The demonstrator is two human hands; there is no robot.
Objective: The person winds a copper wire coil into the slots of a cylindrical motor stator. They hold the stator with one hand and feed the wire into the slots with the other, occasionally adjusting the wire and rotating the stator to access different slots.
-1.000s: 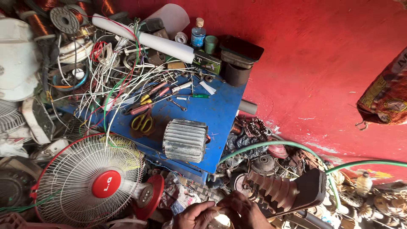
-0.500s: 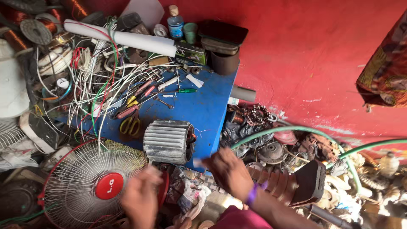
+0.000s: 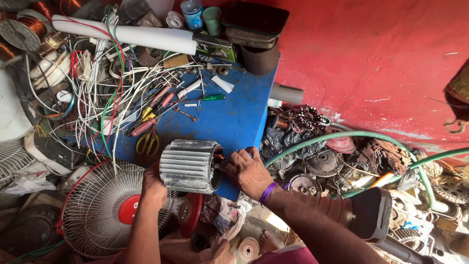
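Both hands on the ribbed motor housing at the blue table's near edge.

I see my left hand (image 3: 155, 188) cupped against the ribbed motor housing (image 3: 189, 166) at its 8 o'clock, fingers curled round the back and mostly hidden; my right hand (image 3: 248, 171) presses its open end at 3 o'clock, fingers loosely bent, fingertips lost inside, so I cannot tell what they grip. The housing sits at the lip of the blue table (image 3: 244, 115); I judge it could roll off toward the fan (image 3: 105, 210) at 7 o'clock, or loose white wires (image 3: 122, 93) at 11 o'clock could snag it.
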